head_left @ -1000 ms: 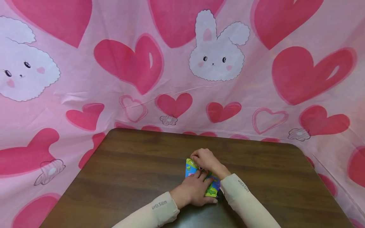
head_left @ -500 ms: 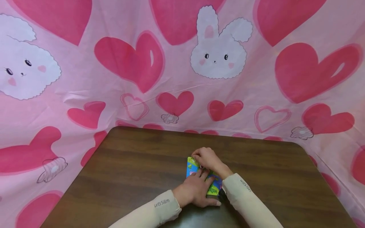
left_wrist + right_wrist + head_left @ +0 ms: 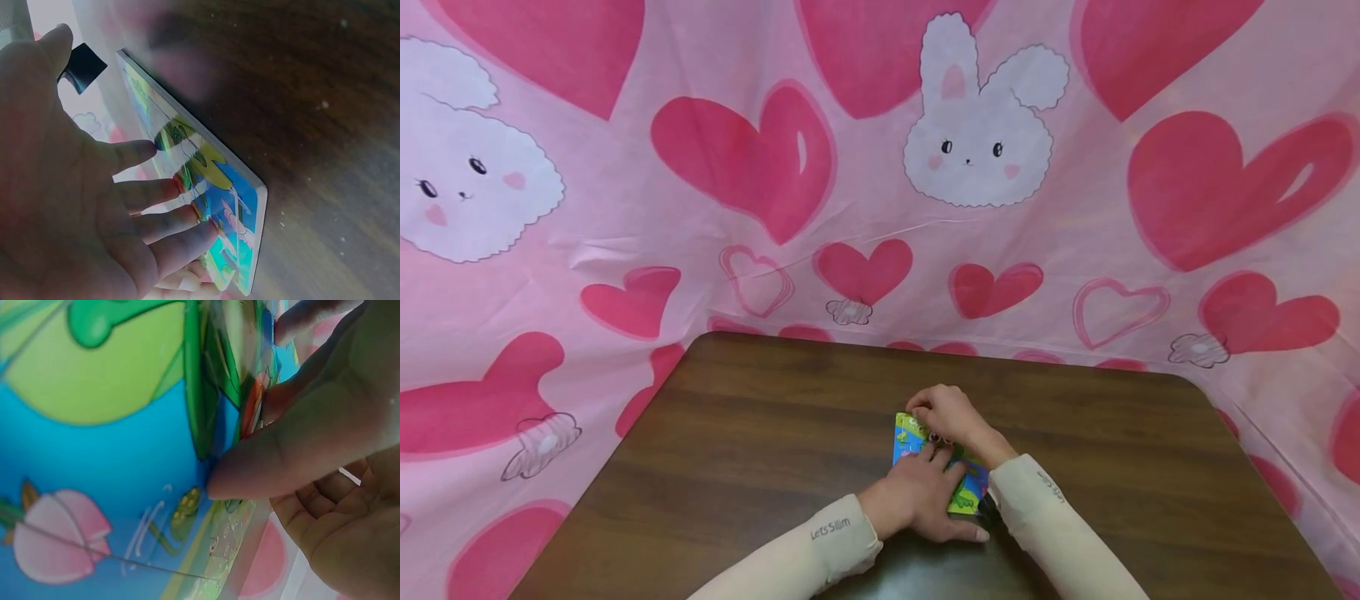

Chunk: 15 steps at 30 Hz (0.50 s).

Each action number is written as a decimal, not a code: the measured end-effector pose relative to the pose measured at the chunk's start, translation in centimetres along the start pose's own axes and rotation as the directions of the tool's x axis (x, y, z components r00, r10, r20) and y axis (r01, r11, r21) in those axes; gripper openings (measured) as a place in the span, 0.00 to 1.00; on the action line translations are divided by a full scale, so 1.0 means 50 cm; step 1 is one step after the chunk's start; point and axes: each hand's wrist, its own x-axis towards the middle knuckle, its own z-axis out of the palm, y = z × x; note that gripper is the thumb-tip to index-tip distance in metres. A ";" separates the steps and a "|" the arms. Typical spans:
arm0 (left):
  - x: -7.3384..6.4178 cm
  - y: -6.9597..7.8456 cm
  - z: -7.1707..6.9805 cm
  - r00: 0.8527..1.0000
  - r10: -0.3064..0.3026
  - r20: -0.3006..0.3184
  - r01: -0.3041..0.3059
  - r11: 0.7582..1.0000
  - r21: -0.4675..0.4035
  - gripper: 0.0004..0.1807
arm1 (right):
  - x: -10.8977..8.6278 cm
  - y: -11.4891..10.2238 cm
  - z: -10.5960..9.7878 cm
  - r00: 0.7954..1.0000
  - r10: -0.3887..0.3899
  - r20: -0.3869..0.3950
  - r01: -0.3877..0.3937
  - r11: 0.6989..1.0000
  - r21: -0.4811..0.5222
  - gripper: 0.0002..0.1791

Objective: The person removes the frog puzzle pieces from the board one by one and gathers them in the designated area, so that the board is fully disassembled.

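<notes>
A flat board [image 3: 904, 437] with a bright cartoon print, crossed by thin seam lines like a jigsaw puzzle, lies near the table's middle. My left hand [image 3: 925, 500] lies over its near part, fingers spread and straight, their tips on the print. In the left wrist view the thick, pale-edged board [image 3: 212, 165] sits beyond the left hand's fingers [image 3: 159, 228]. My right hand [image 3: 951, 414] has its fingers bent at the far edge and pinches there. Close up, the right wrist view shows the printed surface [image 3: 125, 437] with a fingertip [image 3: 250, 472] touching it. What lies between these fingers is partly hidden.
The brown wooden table [image 3: 737, 450] spreads around both hands, with rounded far corners. A pink cloth with hearts and rabbits [image 3: 865, 200] hangs behind and at the sides. A small black item [image 3: 987, 505] shows beside the right cuff.
The whole head view has shifted slightly. The right hand's fingers stay at the board's far edge with little movement; the left hand stays spread on the print.
</notes>
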 end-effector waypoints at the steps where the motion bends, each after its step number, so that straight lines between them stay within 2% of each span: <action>1: 0.000 0.000 -0.001 1.000 -0.002 0.002 0.002 1.000 -0.001 0.51 | 0.001 0.001 0.000 1.000 -0.002 0.000 0.002 1.000 0.014 0.08; 8: -0.002 0.002 -0.004 1.000 -0.008 0.008 0.008 1.000 0.027 0.53 | 0.001 0.004 0.004 0.999 0.023 0.045 -0.027 0.994 0.106 0.09; 15: -0.003 0.001 -0.002 1.000 -0.013 0.009 0.013 0.999 0.039 0.53 | -0.004 -0.001 0.006 0.999 0.017 0.044 -0.024 0.987 0.161 0.12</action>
